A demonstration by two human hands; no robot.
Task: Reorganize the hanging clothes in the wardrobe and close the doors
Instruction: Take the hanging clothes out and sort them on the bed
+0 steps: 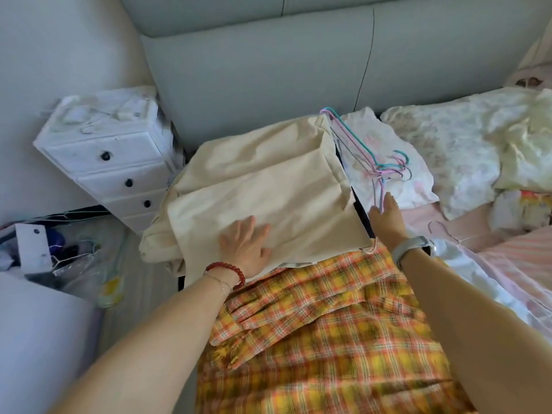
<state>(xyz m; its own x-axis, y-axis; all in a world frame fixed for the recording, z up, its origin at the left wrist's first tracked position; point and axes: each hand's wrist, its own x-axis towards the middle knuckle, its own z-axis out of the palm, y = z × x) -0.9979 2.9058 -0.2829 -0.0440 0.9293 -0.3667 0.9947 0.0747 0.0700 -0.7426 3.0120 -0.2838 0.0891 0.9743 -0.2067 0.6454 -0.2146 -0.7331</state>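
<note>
A folded cream garment (263,180) lies on the bed's left part, on top of other clothes. My left hand (246,245) presses flat on its near edge, fingers spread. A yellow and orange plaid garment (322,330) spreads out below it, toward me. A bunch of thin wire hangers (385,165), pink, teal and purple, lies to the right of the cream garment on a floral pillow. My right hand (386,216) reaches to the hangers' lower end with straight fingers touching them. No wardrobe is in view.
A white drawer unit (110,162) stands left of the bed. Bags and clutter (59,249) lie on the floor at the left. Floral pillows (448,144) and a cream blanket (525,153) cover the bed's right part. A grey padded headboard (268,70) rises behind.
</note>
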